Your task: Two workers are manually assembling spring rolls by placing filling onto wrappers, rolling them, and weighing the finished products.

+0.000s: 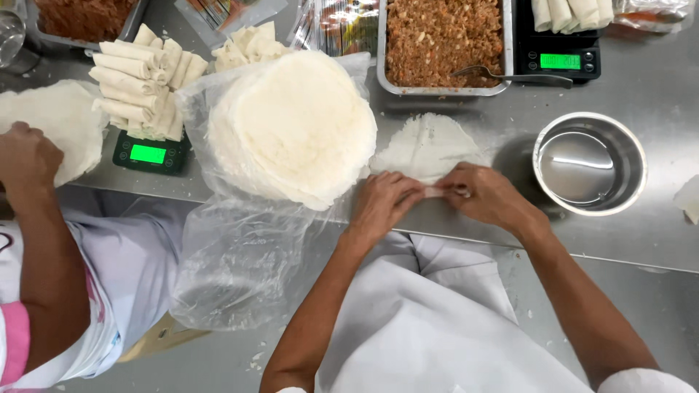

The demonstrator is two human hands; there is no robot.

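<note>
A thin white wrapper sheet (429, 145) lies flat on the steel table (655, 225). My left hand (382, 204) and my right hand (488, 195) meet at its near edge, fingers curled over a rolled fold of the wrapper (437, 191). Whatever is inside the fold is hidden by my fingers. A tall stack of round wrappers (291, 124) sits in a clear plastic bag (233, 255) just left of my left hand.
A steel tray of brown minced filling (444, 36) with a spoon (510, 75) stands behind the sheet. A steel bowl (590, 164) is at right. Finished rolls (142, 76) pile on a scale (149, 153); another scale (561, 58) holds rolls. A co-worker's hand (25, 156) rests on a wrapper.
</note>
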